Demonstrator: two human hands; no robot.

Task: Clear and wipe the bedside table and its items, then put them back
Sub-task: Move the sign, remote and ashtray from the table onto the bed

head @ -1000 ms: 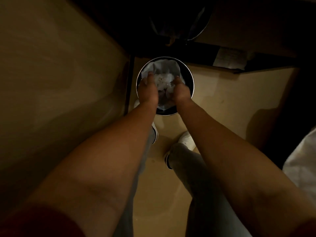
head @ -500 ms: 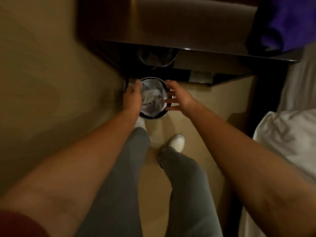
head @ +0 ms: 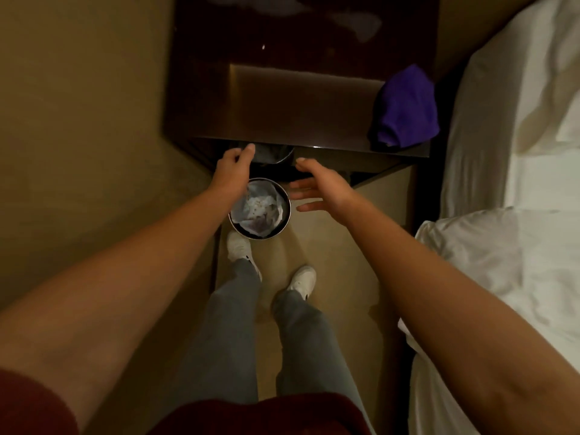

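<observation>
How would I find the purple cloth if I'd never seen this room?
Find the dark bedside table between the wall and the white bed. Look at its front corner nearest the bed. The purple cloth lies bunched up there, the only brightly coloured thing on the dark top.

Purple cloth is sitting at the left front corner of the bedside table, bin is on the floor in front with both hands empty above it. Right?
Not quite. The head view shows the purple cloth at the right front corner of the bedside table, on the bed side. The rest holds: the bin stands on the floor in front, and the left hand and right hand are empty above it.
</observation>
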